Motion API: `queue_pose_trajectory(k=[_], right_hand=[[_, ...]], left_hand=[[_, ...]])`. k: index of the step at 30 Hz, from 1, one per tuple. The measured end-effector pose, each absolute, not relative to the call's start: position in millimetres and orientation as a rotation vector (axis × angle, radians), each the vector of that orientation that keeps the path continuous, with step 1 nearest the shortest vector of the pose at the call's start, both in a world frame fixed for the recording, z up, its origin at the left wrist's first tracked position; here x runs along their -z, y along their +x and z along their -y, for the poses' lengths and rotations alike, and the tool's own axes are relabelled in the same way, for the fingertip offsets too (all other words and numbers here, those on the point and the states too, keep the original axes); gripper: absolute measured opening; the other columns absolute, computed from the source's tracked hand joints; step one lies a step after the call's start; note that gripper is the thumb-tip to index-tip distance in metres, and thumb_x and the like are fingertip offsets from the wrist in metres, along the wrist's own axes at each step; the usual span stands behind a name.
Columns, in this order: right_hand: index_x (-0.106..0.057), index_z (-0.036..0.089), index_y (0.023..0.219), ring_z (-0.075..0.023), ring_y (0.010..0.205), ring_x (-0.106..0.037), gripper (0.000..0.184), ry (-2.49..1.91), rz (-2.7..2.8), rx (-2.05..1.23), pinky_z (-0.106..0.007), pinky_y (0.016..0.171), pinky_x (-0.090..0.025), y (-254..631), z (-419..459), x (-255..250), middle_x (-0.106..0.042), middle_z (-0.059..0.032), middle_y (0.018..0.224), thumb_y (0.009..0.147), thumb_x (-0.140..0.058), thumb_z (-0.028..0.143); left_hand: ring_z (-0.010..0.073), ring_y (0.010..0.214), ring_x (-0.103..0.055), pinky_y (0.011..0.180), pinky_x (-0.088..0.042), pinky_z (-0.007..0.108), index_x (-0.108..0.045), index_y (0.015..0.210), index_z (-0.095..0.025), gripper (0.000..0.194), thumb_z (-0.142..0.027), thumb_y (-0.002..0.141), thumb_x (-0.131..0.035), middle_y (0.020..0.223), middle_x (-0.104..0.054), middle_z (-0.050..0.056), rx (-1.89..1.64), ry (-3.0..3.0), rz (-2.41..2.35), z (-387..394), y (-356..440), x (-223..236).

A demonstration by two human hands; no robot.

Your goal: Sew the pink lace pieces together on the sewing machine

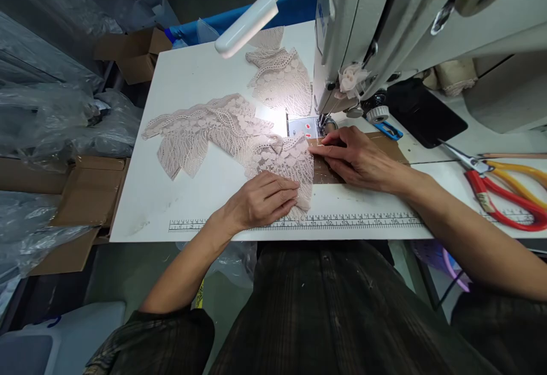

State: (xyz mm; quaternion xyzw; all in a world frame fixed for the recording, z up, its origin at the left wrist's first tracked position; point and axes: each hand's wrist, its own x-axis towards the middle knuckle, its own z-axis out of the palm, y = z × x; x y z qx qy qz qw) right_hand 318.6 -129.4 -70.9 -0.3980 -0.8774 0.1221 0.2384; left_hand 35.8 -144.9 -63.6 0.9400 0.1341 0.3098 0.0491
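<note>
A pale pink lace piece lies on the white table just in front of the sewing machine's needle area. My left hand rests on its lower part, with the fingers curled together and pressed on the lace. From the other side, my right hand pinches at the upper right edge of the same piece, thumb and forefinger close together. Under the right hand lies a strip of brown tape. The presser foot sits just beyond the fingertips. More joined lace pieces spread out to the left.
Behind the needle lies another lace piece. A white lamp hangs over the table. At right are a black phone, a blue thread snipper and red-handled pliers. A printed ruler runs along the front edge.
</note>
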Motion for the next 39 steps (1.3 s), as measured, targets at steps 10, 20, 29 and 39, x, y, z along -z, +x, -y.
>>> queue_pose_trajectory(k=[10, 20, 29, 39], right_hand=[[-0.073, 0.037, 0.129, -0.0309, 0.116, -0.055, 0.039, -1.028, 2.533, -0.355, -0.052, 0.101, -0.047, 324, 136, 61, -0.061, -0.0098, 0.128, 0.099, -0.049, 0.028], [-0.073, 0.036, 0.129, -0.0302, 0.117, -0.053, 0.038, -1.029, 2.553, -0.336, -0.049, 0.098, -0.048, 323, 136, 60, -0.059, -0.0109, 0.127, 0.101, -0.048, 0.030], [-0.072, 0.035, 0.130, -0.0264, 0.112, -0.056, 0.039, -1.023, 2.531, -0.386, -0.051, 0.102, -0.046, 324, 134, 64, -0.061, -0.0099, 0.127, 0.101, -0.047, 0.031], [-0.075, 0.038, 0.123, -0.0270, 0.112, -0.053, 0.037, -1.033, 2.523, -0.317, -0.049, 0.097, -0.049, 322, 136, 65, -0.060, -0.0087, 0.126, 0.098, -0.050, 0.027]], left_hand=[[0.0170, 0.090, -0.076, 0.072, -0.063, 0.031, -0.065, 0.100, -0.013, 0.005, -0.012, 0.095, -0.066, 0.106, -0.080, 0.009, -0.955, 2.849, -0.471, 146, 35, 61], [0.0173, 0.094, -0.077, 0.074, -0.064, 0.031, -0.066, 0.100, -0.013, 0.007, -0.008, 0.094, -0.066, 0.106, -0.080, 0.010, -0.968, 2.809, -0.445, 148, 34, 65], [0.0240, 0.108, -0.074, 0.086, -0.066, 0.041, -0.063, 0.114, -0.008, 0.026, -0.030, 0.100, -0.064, 0.118, -0.074, 0.018, -0.859, 2.840, -0.306, 123, 34, 52], [0.0215, 0.087, -0.063, 0.075, -0.055, 0.036, -0.064, 0.106, -0.008, 0.028, -0.025, 0.108, -0.042, 0.102, -0.069, 0.014, -0.447, 3.130, -0.892, 110, 70, 51]])
